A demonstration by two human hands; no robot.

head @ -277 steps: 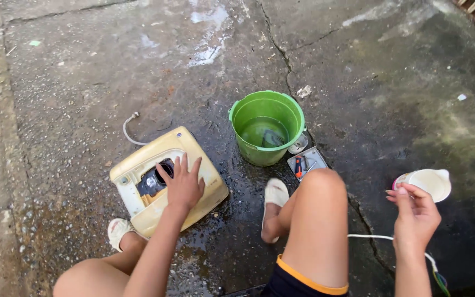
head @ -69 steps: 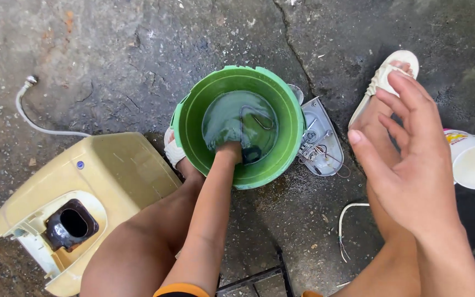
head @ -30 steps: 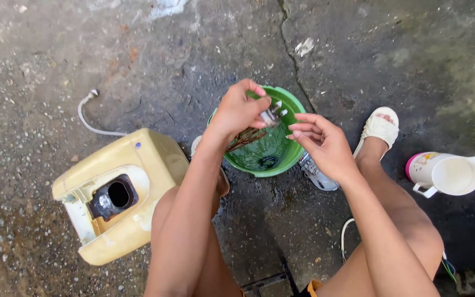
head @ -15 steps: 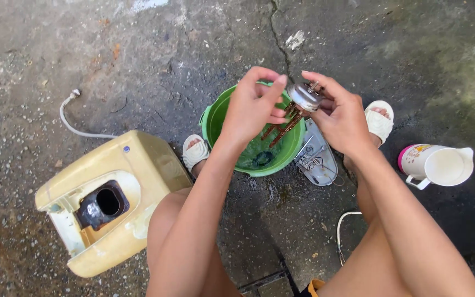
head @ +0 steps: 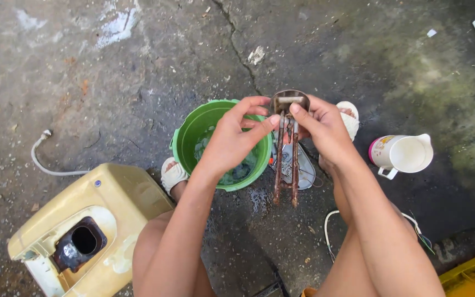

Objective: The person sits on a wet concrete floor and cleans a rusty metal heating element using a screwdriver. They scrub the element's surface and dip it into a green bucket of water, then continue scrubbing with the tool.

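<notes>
We gripped the rusty heating element (head: 287, 148) in both hands, left hand (head: 232, 143) and right hand (head: 325, 129) closed around it; wet fingers could have dropped it into the green bucket (head: 188, 140).

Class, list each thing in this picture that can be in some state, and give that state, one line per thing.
Heating element: rusty, held up by both hands, rods hanging down.
Left hand: fingers pinching the element's top.
Right hand: gripping the element's round plate.
Green bucket: upright, water inside.
Yellow heater casing: lying on the ground, round opening uncovered.
White jug: upright, uncovered.
Ground: wet in patches, cracked.
</notes>
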